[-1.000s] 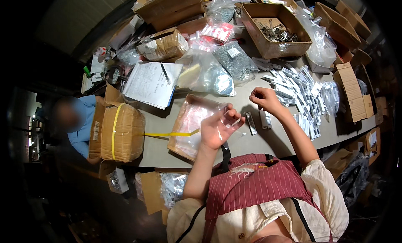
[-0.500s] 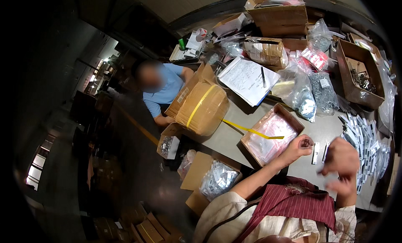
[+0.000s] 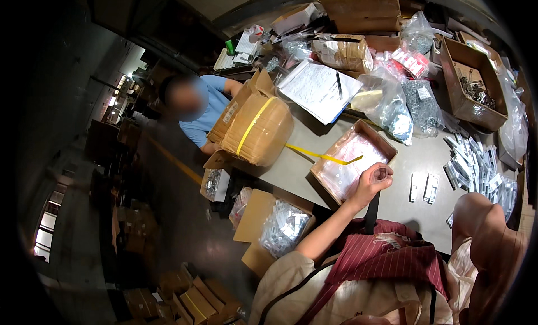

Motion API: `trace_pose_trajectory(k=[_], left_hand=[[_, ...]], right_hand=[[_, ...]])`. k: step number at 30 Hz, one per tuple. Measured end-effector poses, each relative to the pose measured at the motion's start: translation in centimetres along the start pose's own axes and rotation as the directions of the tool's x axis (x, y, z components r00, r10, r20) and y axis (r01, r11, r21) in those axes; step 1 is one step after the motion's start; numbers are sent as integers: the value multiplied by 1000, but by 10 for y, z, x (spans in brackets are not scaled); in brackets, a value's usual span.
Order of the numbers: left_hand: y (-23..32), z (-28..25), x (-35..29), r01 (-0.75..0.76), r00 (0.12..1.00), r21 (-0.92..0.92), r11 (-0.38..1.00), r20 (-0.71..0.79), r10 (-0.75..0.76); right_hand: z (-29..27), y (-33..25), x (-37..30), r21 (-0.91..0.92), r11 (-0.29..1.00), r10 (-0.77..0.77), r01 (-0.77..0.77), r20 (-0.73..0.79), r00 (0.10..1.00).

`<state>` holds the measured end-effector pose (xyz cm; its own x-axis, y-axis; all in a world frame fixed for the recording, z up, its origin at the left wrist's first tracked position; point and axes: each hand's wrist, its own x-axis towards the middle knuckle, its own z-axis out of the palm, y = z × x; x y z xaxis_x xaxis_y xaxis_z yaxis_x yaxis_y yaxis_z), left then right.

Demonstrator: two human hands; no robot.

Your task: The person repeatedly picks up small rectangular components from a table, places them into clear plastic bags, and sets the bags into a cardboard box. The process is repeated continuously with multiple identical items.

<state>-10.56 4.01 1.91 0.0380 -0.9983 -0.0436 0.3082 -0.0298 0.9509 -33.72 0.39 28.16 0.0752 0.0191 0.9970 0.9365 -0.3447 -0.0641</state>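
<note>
My left hand [image 3: 375,182] is closed, its fingers curled beside the right edge of an open cardboard box [image 3: 391,148]. What it grips, if anything, I cannot make out. Thin clear plastic bags [image 3: 361,148] fill that box, and a yellow strap end [image 3: 330,156] lies across them. My right hand [image 3: 476,210] is raised at the lower right, bent and large in the picture; its fingers are hidden. Slim silvery metal pieces [image 3: 430,189] lie on the grey table between my hands, with another single piece [image 3: 413,187] just left of them.
A loose heap of similar metal pieces [image 3: 476,165] spreads at the right. Behind are a clipboard with paper [image 3: 319,89], bags of small parts [image 3: 423,106] and a parts box [image 3: 476,103]. A strapped carton [image 3: 260,131] stands left, by a co-worker in blue [image 3: 207,109].
My right hand has moved from above the small metal pieces toward the lower right, uncovering them. My left hand stays curled by the box. The whole view has shifted slightly.
</note>
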Motion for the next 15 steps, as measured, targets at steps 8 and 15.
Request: trace_pose_trajectory(k=[8, 15], left_hand=[[7, -6, 3, -22, 998, -28, 999, -60, 20], [1, -2, 6, -10, 997, -20, 1000, -76, 9]], right_hand=[[-3, 9, 17, 62, 997, -44, 42, 34, 998], [0, 18, 32, 335, 939, -88, 80, 9, 996]])
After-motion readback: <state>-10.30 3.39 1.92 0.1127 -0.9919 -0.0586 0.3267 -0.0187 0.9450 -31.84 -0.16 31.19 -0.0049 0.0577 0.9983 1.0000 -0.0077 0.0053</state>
